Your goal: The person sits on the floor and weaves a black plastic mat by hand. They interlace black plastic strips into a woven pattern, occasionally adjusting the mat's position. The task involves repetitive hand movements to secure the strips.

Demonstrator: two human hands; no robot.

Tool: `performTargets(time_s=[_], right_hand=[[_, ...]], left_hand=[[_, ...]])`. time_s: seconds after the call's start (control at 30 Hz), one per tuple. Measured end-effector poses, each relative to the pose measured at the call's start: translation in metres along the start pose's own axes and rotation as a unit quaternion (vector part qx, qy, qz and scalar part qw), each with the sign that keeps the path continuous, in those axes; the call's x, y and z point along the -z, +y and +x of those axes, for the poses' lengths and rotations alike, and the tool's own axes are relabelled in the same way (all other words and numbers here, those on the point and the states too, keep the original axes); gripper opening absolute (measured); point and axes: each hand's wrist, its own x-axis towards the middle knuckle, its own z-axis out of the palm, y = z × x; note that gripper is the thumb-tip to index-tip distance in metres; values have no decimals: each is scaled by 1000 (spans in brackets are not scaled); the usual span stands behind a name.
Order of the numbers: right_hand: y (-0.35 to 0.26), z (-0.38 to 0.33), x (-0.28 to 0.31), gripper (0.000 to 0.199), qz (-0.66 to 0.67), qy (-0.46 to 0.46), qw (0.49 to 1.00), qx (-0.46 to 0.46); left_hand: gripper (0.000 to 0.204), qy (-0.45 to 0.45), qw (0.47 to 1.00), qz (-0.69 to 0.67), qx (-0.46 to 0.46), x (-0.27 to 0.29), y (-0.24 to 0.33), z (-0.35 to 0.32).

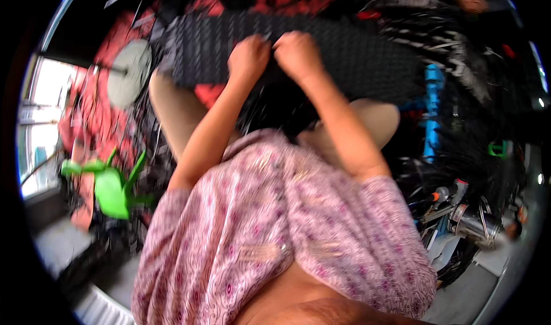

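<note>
Both my hands are raised close together in front of me, over a black surface with a ribbed pattern [367,61]. My left hand [249,57] is closed, knuckles up, with its fingertips hidden. Just beside it, a small gap away, my right hand [297,54] is closed too, its fingers curled toward the left one. A small dark bit shows between the two hands, too blurred to name. Whatever the fingers pinch, if anything, is hidden. The black surface lies beyond my bent knees.
To the left are a pale round disc [131,72], red material [117,135] and a bright green plastic thing with leg-like prongs [112,193]. On the right stand a blue pipe-like piece [433,113], tangled black strands [459,147] and a shiny metal cylinder [476,224].
</note>
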Motion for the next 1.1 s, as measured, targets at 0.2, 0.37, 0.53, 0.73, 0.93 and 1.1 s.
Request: performTargets(time_s=[0.2,0.37,0.53,0.73,0.93,1.1], right_hand=[[-6,15,-6,20,54,-88,992,-76],[-6,12,-4,15,76,-79,985,-135],[-12,9,-7,12,66,-37,992,-99],[-15,5,-9,11,58,-2,994,-94],[-15,-2,-3,18,142,41,987,-57],[-15,-3,-1,18,196,36,979,-37]], left_hand=[[21,-5,999,-38,28,10,-7,0],[24,-112,974,-174,91,27,8,10],[21,-116,970,-185,104,28,4,9],[17,-100,973,-188,83,31,4,5],[21,-9,993,-102,-59,27,-8,-1],[14,-27,976,-216,12,32,1,12]])
